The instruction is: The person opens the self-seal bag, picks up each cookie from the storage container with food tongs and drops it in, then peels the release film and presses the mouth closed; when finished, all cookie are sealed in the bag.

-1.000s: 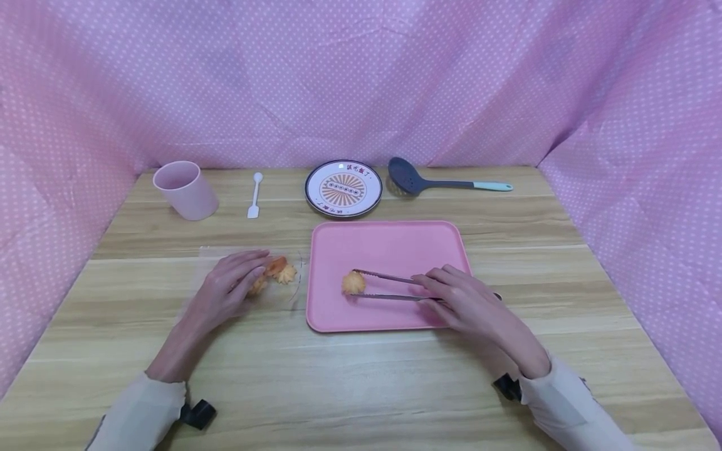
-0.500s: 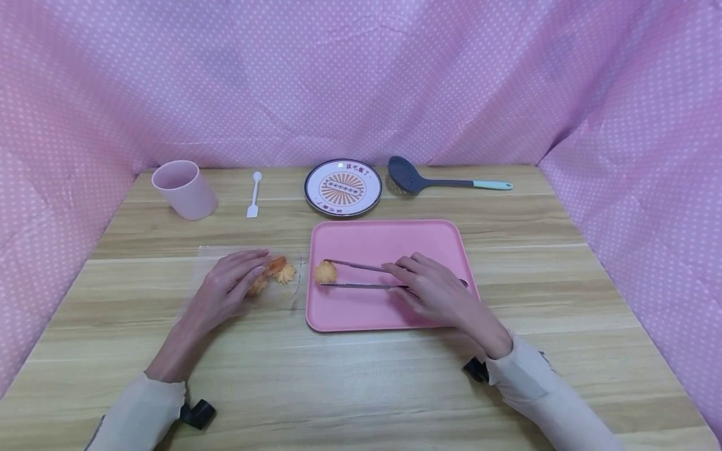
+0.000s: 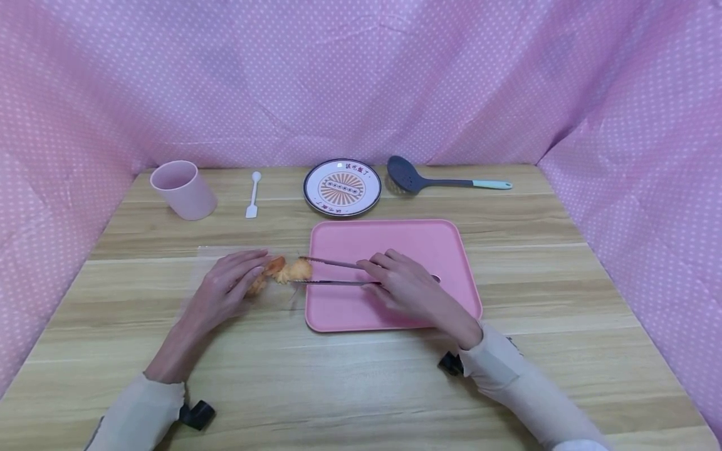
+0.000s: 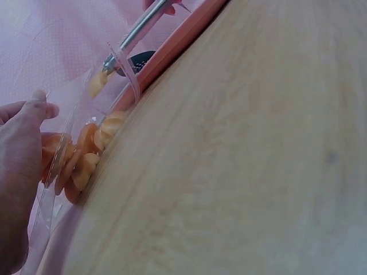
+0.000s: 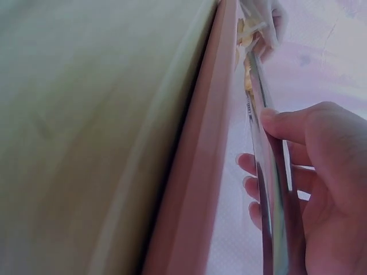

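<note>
A clear plastic bag [image 4: 74,112] with several piped butter cookies [image 4: 83,166] in it lies left of the pink tray [image 3: 389,241]. My left hand [image 3: 228,285] pinches the bag's upper film between thumb and fingers, so its mouth stands raised in the left wrist view. My right hand [image 3: 397,282] grips metal tongs [image 3: 333,282] above the tray. Between the tong tips sits one cookie [image 3: 301,269], at the bag's mouth by the tray's left edge. Whether that cookie touches the others is hard to tell.
Along the back stand a pink cup [image 3: 185,191], a small white spoon [image 3: 254,194], a patterned plate [image 3: 342,188] and a dark skimmer [image 3: 408,178] with a mint handle end. A pink dotted cloth [image 3: 361,81] hangs behind the wooden table [image 3: 338,388].
My right hand has carried the tongs and their cookie leftward, from over the tray's left half to the bag's mouth. The left hand has stayed in place.
</note>
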`<state>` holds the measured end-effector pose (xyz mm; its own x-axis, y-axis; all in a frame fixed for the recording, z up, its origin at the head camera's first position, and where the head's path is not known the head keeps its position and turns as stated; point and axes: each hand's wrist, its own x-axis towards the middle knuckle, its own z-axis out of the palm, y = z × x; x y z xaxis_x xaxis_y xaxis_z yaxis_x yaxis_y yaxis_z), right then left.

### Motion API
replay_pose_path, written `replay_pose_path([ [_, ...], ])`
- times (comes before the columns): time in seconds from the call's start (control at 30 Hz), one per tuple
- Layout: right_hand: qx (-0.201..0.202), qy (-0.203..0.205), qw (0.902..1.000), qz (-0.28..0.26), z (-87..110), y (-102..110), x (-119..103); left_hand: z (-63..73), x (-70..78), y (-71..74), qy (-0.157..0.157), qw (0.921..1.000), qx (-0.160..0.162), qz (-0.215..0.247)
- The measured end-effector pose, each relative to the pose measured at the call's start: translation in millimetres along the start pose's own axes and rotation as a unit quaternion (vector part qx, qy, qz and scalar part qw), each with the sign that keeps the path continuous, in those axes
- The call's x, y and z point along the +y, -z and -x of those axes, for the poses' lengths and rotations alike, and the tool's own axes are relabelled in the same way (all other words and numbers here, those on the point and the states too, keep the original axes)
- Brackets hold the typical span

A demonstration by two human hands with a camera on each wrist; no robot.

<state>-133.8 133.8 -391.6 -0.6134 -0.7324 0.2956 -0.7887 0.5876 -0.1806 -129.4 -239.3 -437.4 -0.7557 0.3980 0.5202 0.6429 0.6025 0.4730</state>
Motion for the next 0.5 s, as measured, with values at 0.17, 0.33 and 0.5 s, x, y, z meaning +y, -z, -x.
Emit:
replay_pose_path([
  [0.17, -0.006, -0.010, 0.9999, -0.007, -7.2, -5.0, -6.4, 0.3, -0.6, 0.3, -0.006, 1.0000, 0.002, 0.000],
  [0.33, -0.001, -0.012, 0.9999, -0.009, -13.5, -9.1, -11.6, -0.1, -0.8, -0.7, -0.025, 0.9995, 0.016, 0.009],
  [0.5, 0.003, -0.018, 0.9996, -0.020, -19.0, -12.2, -16.1, -1.4, -1.8, -2.1, -0.046, 0.9984, 0.026, 0.020],
])
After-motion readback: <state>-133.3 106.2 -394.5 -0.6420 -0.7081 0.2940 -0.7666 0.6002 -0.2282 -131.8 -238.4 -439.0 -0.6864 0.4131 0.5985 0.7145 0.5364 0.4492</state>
